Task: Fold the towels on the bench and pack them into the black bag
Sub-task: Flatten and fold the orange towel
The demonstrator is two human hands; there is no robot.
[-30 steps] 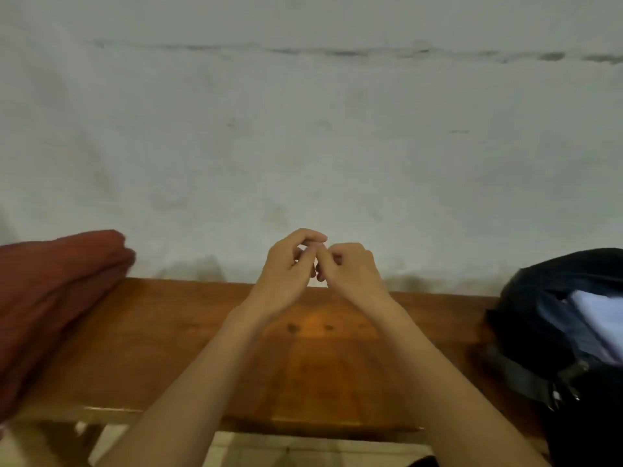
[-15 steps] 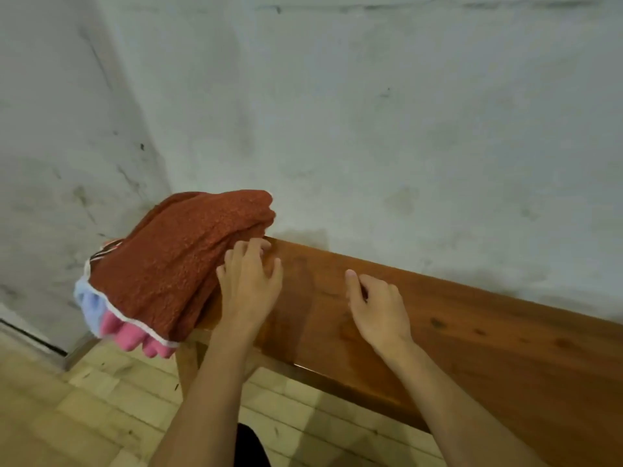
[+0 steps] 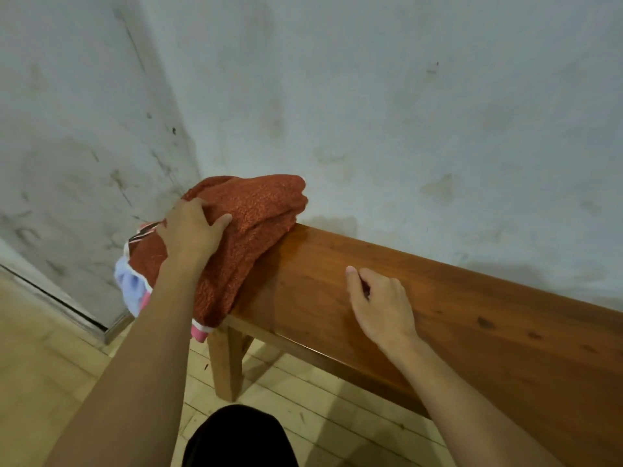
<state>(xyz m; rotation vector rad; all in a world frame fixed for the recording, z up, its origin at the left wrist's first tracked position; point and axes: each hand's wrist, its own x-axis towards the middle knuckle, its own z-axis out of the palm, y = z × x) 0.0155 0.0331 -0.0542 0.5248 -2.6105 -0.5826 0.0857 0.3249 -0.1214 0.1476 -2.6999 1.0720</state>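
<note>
A rust-red towel lies heaped on top of a pile at the left end of the wooden bench. Under it show a light blue towel and a pink one, hanging over the bench end. My left hand lies on the red towel, its fingers curled into the cloth and its thumb spread to the right. My right hand rests on the bare bench top to the right of the pile, fingers loosely bent, holding nothing. The black bag is out of view.
The bench stands against a stained white wall, and the pile sits close to the room corner. A bench leg stands on the pale wooden floor. My dark-clothed knee shows at the bottom.
The view has swung left from the bag end to the towel pile. My hands have parted; the left one moved onto the red towel and took hold, the right settled on the bench.
</note>
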